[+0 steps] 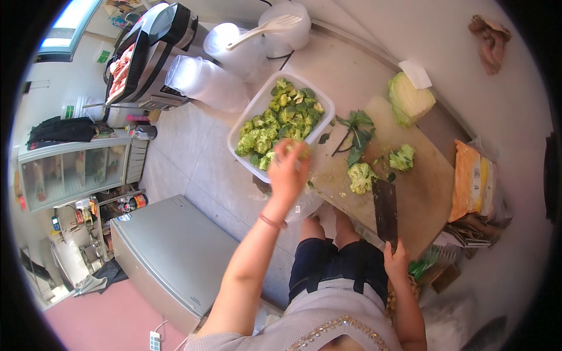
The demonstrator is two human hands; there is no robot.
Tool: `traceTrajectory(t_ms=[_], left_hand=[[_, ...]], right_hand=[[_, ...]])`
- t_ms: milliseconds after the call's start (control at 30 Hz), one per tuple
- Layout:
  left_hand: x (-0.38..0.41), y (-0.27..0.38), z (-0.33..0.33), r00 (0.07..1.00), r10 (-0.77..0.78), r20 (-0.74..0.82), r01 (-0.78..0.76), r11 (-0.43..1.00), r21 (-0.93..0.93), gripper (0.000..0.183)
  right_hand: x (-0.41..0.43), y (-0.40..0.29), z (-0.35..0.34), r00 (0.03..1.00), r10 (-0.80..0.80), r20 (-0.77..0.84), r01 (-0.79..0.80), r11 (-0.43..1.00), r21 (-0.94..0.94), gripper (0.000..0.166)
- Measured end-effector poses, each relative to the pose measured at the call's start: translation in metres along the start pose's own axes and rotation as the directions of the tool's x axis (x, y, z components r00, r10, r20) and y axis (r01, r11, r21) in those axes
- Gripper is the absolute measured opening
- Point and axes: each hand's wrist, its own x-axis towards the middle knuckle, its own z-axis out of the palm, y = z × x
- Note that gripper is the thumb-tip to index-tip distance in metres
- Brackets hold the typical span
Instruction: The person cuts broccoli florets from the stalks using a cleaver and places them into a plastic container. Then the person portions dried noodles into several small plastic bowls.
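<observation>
My right hand (396, 259) grips the handle of a dark-bladed cleaver (385, 210), its blade lying over the cutting board (421, 193). Over the near rim of a white plastic tub (322, 85) is my left hand (287, 169), blurred, with its fingers curled downward. Whether a floret is in those fingers cannot be made out. Cut broccoli florets (285, 114) fill much of the tub. On the board, one broccoli piece (362, 177) rests just beyond the cleaver's tip, and another broccoli piece (401, 157) sits farther right. A leafy broccoli stem (358, 131) lies between tub and board.
A cut cabbage (409, 101) stands at the board's far corner. Stacked clear plastic containers (210, 83) and a slotted spatula (268, 30) are beyond the tub. An orange package (470, 182) borders the right side. A grey chest-type appliance (175, 250) stands at left.
</observation>
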Motion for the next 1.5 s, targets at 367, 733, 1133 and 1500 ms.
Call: traceTrajectory(t_ms=[367,733,1133,1500], left_hand=[[-0.008,0.036,0.026,0.941,0.147,0.304,-0.061,0.959,-0.276,0.042],[-0.038,0.061,0.075,0.804,0.118,0.583,-0.003,0.981,-0.195,0.031],[-0.059,0.101,0.043,0.826,0.263,0.498,-0.229,0.965,-0.128,0.041],[-0.087,0.094,0.061,0.862,0.173,0.476,-0.083,0.975,-0.205,0.053]], right_hand=[[-0.004,0.001,-0.003,0.976,0.218,-0.006,-0.202,0.912,0.356,0.024],[-0.009,0.016,0.007,0.971,0.228,-0.077,-0.194,0.930,0.311,0.028],[-0.004,0.003,0.018,0.990,0.092,-0.110,-0.076,0.987,0.144,0.028],[-0.032,-0.033,-0.012,0.992,-0.073,-0.099,0.066,0.995,-0.075,0.018]])
